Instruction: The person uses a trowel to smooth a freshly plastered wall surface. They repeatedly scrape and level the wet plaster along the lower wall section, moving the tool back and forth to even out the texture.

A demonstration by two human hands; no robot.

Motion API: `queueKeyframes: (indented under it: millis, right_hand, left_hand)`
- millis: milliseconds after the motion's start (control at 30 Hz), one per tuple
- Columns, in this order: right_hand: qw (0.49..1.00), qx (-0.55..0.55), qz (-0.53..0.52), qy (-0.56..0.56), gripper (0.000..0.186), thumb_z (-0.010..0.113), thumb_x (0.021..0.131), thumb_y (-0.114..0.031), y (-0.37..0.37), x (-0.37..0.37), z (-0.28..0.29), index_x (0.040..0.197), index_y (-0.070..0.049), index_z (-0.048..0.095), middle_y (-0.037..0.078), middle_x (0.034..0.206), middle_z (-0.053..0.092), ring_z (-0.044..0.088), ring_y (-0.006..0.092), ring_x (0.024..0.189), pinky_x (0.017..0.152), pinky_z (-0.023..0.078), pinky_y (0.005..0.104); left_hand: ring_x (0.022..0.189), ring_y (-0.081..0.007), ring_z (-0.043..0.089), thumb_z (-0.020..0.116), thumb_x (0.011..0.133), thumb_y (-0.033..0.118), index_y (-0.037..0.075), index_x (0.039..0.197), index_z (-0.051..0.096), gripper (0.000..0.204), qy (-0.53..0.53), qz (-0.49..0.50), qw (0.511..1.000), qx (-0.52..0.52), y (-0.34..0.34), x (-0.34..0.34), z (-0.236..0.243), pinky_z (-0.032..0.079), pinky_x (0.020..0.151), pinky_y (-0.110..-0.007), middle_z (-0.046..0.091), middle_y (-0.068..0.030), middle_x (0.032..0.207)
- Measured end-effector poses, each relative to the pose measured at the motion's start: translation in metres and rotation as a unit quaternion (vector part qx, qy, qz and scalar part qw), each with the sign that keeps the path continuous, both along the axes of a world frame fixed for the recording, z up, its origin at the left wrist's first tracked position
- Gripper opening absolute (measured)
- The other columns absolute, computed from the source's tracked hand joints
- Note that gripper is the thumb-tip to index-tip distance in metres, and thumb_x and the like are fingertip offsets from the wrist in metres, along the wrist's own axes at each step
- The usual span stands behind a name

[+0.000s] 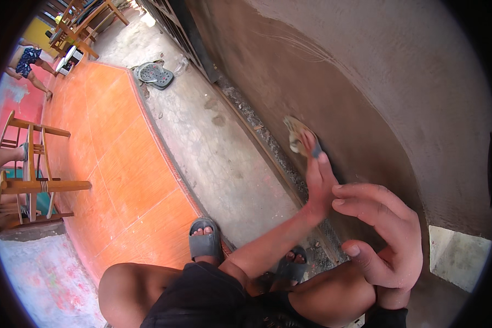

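My left hand (pixel 318 188) reaches out to the plastered wall (pixel 339 93), its fingers laid over a tan, sponge-like pad (pixel 294 133) pressed on the wall's surface. The pad's far edge sticks out past the fingers, and a darker band or patch shows at one finger. Around it the plaster is dark brown and looks damp, with a paler grey area farther up and to the right. Nearer to me, my right hand (pixel 385 235) is raised in front of the wall with its fingers curved and apart, and nothing shows in it.
A gravel-filled gap (pixel 257 127) runs along the wall's foot beside a concrete strip (pixel 224 147). Grey slippers (pixel 155 75) lie on the strip. Orange tiles (pixel 109 147), wooden chairs (pixel 43 185) and another person (pixel 30 63) are to the left. A metal gate (pixel 183 33) stands ahead.
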State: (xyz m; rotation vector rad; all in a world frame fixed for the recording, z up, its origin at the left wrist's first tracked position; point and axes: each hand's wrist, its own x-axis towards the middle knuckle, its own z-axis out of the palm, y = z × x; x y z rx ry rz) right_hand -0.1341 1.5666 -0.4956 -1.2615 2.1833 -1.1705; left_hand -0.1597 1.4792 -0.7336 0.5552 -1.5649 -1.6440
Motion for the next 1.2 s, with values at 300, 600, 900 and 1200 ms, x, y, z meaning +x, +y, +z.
queueKeyframes:
  millis: [300, 600, 900, 1200]
  right_hand:
    - [1.000, -0.010, 0.021, 0.015, 0.051, 0.073, 0.084, -0.039, 0.001, -0.003, 0.001, 0.111, 0.003, 0.070, 0.020, 0.118, 0.067, 0.068, 0.0340, 0.102, 0.091, 0.053, 0.0395]
    - [0.999, -0.028, 0.031, 0.028, 0.053, 0.071, 0.085, -0.044, 0.003, -0.002, 0.010, 0.109, 0.004, 0.071, 0.021, 0.115, 0.069, 0.069, 0.0329, 0.103, 0.092, 0.053, 0.0384]
    - [0.999, -0.045, 0.020, 0.000, 0.053, 0.073, 0.086, -0.044, 0.005, 0.002, 0.008, 0.107, 0.004, 0.072, 0.020, 0.114, 0.070, 0.070, 0.0325, 0.102, 0.090, 0.054, 0.0387]
    - [0.995, -0.079, 0.065, 0.009, 0.051, 0.071, 0.087, -0.044, 0.008, 0.003, 0.014, 0.103, 0.005, 0.072, 0.021, 0.111, 0.070, 0.070, 0.0332, 0.099, 0.087, 0.055, 0.0384]
  left_hand:
    - [0.097, -0.0312, 0.060, 0.029, 0.109, 0.034, -0.012, 0.116, 0.055, 0.054, 0.076, 0.062, 0.956, 0.276, -0.194, -0.074, 0.024, 0.045, 0.092, -0.040, 0.065, -0.0220, 0.112]
    - [0.140, -0.0310, 0.025, 0.029, 0.111, 0.031, -0.014, 0.144, 0.030, 0.056, 0.048, 0.001, 0.999, -0.013, -0.010, -0.007, -0.008, 0.020, 0.117, -0.039, 0.030, -0.0243, 0.151]
    - [0.096, -0.0314, 0.060, 0.033, 0.109, 0.032, -0.011, 0.112, 0.059, 0.050, 0.109, 0.110, 0.981, 0.114, -0.238, -0.107, 0.070, 0.044, 0.092, -0.039, 0.066, -0.0227, 0.108]
    - [0.150, -0.0390, 0.022, 0.029, 0.110, 0.027, -0.012, 0.150, 0.029, 0.056, 0.133, -0.001, 0.971, -0.200, -0.068, -0.033, 0.016, 0.017, 0.123, -0.043, 0.027, -0.0309, 0.158]
